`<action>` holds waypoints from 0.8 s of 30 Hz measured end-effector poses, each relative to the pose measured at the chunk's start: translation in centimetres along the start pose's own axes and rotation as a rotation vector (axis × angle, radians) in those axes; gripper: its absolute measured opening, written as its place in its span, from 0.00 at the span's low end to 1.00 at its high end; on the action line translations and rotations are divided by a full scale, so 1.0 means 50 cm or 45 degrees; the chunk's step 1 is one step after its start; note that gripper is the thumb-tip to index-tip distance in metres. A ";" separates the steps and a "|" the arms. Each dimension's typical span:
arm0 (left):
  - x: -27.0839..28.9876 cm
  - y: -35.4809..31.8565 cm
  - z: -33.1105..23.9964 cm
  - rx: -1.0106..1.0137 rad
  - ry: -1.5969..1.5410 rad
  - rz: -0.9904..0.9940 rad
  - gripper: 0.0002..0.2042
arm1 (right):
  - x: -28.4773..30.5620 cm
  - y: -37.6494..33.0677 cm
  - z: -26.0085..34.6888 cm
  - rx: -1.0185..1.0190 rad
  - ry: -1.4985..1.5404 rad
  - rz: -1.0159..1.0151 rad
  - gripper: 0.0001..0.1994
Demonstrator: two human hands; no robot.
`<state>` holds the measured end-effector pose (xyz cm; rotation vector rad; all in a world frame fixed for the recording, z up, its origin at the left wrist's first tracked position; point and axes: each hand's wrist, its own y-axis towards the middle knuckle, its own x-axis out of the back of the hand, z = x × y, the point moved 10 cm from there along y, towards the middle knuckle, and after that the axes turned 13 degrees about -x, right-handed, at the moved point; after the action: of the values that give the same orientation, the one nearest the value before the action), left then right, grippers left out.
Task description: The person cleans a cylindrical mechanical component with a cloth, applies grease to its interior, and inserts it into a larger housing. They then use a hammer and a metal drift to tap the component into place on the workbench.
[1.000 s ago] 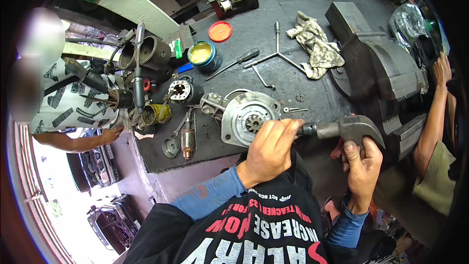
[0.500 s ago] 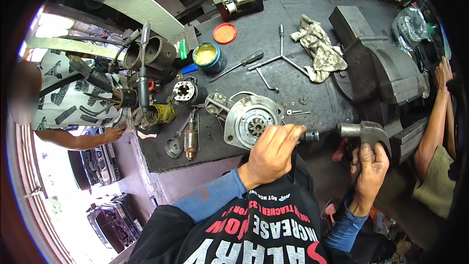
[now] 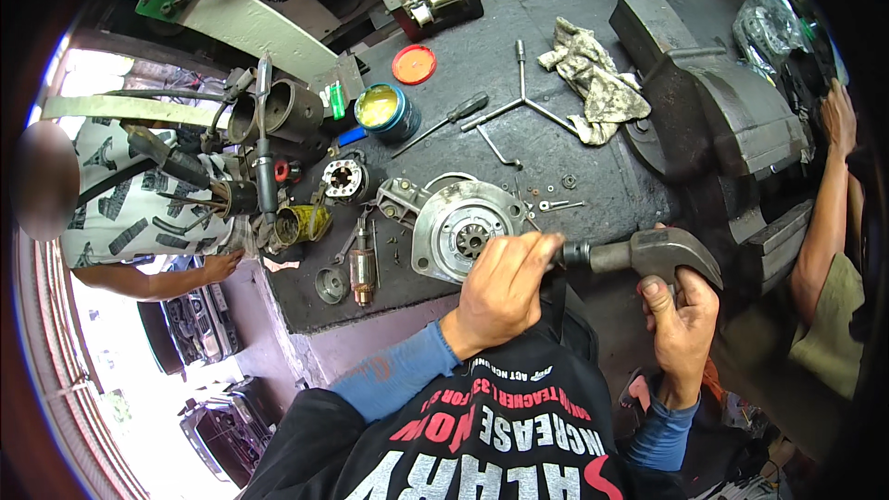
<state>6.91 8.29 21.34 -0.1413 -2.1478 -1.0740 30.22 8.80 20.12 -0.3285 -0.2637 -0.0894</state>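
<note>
Rag, vise, orange lid, screwdriver on bench.

A dark, grimy workbench fills the middle of the view, with a heavy grey vise bolted at its right end and a crumpled rag lying beside it. Bright daylight comes in from the left, where parked cars stand on pale ground below the bench edge, while the far side of the bench lies in shade. A person in a patterned shirt stands at the left end of the bench, and another person's arm reaches in at the right.
</note>
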 end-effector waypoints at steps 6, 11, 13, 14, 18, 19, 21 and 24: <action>0.002 0.005 -0.001 -0.003 -0.038 -0.057 0.29 | 0.110 0.004 0.003 0.057 0.643 -0.219 0.10; 0.004 -0.021 -0.006 -0.058 0.056 0.006 0.28 | -0.020 -0.005 -0.006 -0.046 0.111 0.001 0.11; 0.001 -0.011 -0.005 -0.048 0.010 0.019 0.29 | -0.001 0.002 -0.018 -0.076 0.161 -0.027 0.11; -0.002 -0.007 -0.006 -0.042 -0.013 0.025 0.29 | 0.009 0.005 -0.027 -0.145 0.224 -0.037 0.12; 0.002 -0.012 -0.005 -0.019 -0.068 0.045 0.30 | 0.051 0.006 -0.054 -0.125 0.371 -0.101 0.11; 0.006 -0.013 -0.007 -0.009 -0.122 0.043 0.28 | 0.049 0.007 -0.061 -0.148 0.348 -0.080 0.11; 0.016 -0.005 -0.015 0.012 -0.235 0.035 0.24 | 0.044 0.008 -0.071 -0.192 0.298 -0.042 0.11; 0.055 0.012 -0.021 0.119 -0.419 0.004 0.23 | 0.030 0.006 -0.095 -0.239 0.262 -0.030 0.13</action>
<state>5.72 7.32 23.91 -0.2953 -2.4847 -1.0009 32.83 7.43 16.07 -0.4991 -0.0552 -0.1704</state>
